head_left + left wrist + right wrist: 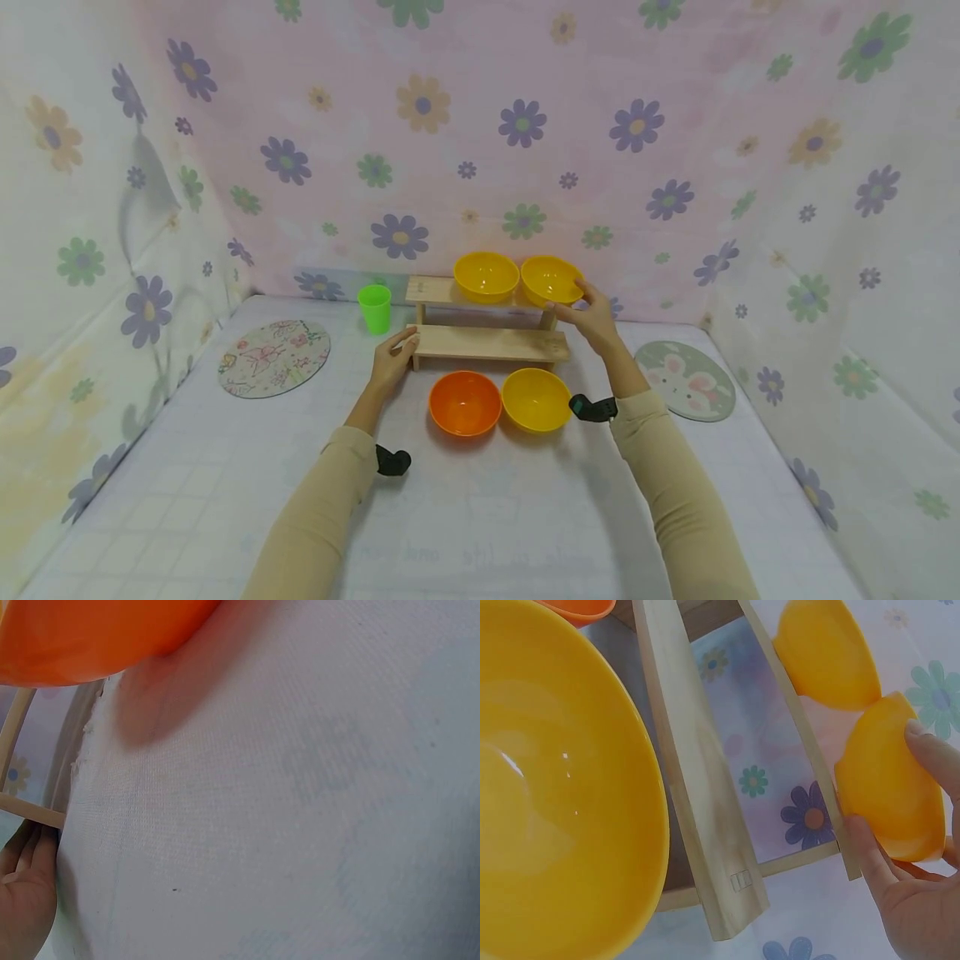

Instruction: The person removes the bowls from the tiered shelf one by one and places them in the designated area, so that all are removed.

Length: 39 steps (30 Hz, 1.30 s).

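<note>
A two-tier wooden shelf (487, 342) stands at the back of the table. Two yellow bowls sit on its top tier. My right hand (592, 317) grips the right one (551, 279) by its side, thumb and fingers wrapped round its outer wall (889, 787). The left yellow bowl (486, 276) stands free beside it. My left hand (393, 357) rests with straight fingers against the left end of the lower tier (22, 810). In front of the shelf an orange bowl (465, 403) and a third yellow bowl (536, 400) sit side by side on the table.
A green cup (374, 308) stands left of the shelf. Round placemats lie at the left (273, 358) and right (686, 380). Flowered cloth walls close in the back and both sides. The white tabletop (480, 517) stretches toward me.
</note>
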Each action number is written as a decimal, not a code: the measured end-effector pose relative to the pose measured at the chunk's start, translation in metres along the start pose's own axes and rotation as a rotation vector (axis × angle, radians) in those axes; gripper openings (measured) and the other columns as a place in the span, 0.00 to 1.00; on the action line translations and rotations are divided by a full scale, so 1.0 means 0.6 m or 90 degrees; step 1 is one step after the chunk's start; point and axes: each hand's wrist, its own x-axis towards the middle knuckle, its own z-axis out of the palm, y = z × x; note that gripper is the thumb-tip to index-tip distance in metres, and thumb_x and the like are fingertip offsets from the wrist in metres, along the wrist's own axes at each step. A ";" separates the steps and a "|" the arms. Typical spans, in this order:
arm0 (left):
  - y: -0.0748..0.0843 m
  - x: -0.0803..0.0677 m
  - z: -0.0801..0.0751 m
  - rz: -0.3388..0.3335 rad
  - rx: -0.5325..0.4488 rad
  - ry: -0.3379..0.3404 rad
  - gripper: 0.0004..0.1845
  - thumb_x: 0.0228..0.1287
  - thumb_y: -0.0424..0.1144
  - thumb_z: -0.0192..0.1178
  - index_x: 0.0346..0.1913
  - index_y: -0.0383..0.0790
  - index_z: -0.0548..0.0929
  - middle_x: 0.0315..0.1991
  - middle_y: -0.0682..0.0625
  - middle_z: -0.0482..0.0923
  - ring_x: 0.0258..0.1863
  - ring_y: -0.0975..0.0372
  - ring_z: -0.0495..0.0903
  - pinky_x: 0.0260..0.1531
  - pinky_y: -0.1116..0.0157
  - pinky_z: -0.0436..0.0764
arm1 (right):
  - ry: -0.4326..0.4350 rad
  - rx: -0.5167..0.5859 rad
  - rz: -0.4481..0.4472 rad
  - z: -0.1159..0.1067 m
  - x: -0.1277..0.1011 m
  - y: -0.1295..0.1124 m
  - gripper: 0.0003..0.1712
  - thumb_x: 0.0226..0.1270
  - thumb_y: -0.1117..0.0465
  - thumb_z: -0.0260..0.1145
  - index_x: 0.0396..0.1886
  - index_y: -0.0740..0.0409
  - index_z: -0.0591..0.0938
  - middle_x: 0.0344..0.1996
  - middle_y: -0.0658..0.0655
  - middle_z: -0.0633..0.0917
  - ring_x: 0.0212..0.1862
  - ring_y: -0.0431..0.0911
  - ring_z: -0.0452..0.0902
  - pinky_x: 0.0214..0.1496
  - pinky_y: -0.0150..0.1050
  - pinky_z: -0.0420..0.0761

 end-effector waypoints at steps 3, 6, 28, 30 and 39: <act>-0.001 0.000 0.000 0.001 0.002 -0.001 0.22 0.70 0.38 0.53 0.64 0.36 0.71 0.67 0.40 0.63 0.62 0.47 0.69 0.59 0.54 0.70 | -0.001 -0.015 -0.008 0.004 -0.012 -0.013 0.45 0.60 0.68 0.65 0.71 0.71 0.52 0.69 0.69 0.58 0.69 0.59 0.53 0.63 0.49 0.68; -0.002 0.000 0.001 0.005 0.005 -0.002 0.22 0.70 0.38 0.53 0.64 0.36 0.72 0.67 0.40 0.64 0.61 0.47 0.69 0.58 0.54 0.70 | -0.004 -0.011 -0.015 0.005 -0.018 -0.016 0.44 0.60 0.69 0.64 0.71 0.72 0.52 0.69 0.70 0.58 0.68 0.59 0.54 0.64 0.51 0.66; 0.049 -0.028 -0.003 0.001 -0.023 -0.029 0.22 0.69 0.31 0.51 0.64 0.28 0.69 0.67 0.34 0.62 0.63 0.43 0.66 0.60 0.52 0.68 | 0.012 -0.039 -0.007 -0.018 -0.035 0.029 0.48 0.60 0.59 0.69 0.73 0.62 0.52 0.69 0.64 0.60 0.58 0.59 0.68 0.55 0.37 0.76; 0.048 -0.029 -0.003 -0.001 -0.023 -0.028 0.22 0.69 0.32 0.51 0.64 0.28 0.69 0.67 0.34 0.62 0.63 0.43 0.66 0.60 0.52 0.67 | 0.019 -0.052 -0.010 -0.021 -0.038 0.037 0.49 0.59 0.58 0.69 0.74 0.61 0.52 0.69 0.63 0.60 0.59 0.59 0.68 0.58 0.42 0.74; 0.048 -0.030 -0.004 -0.003 -0.019 -0.029 0.22 0.69 0.32 0.51 0.64 0.28 0.69 0.66 0.34 0.63 0.61 0.44 0.69 0.48 0.67 0.74 | 0.012 -0.029 -0.049 -0.031 -0.081 0.018 0.45 0.60 0.66 0.67 0.72 0.67 0.54 0.67 0.70 0.61 0.58 0.62 0.69 0.46 0.25 0.76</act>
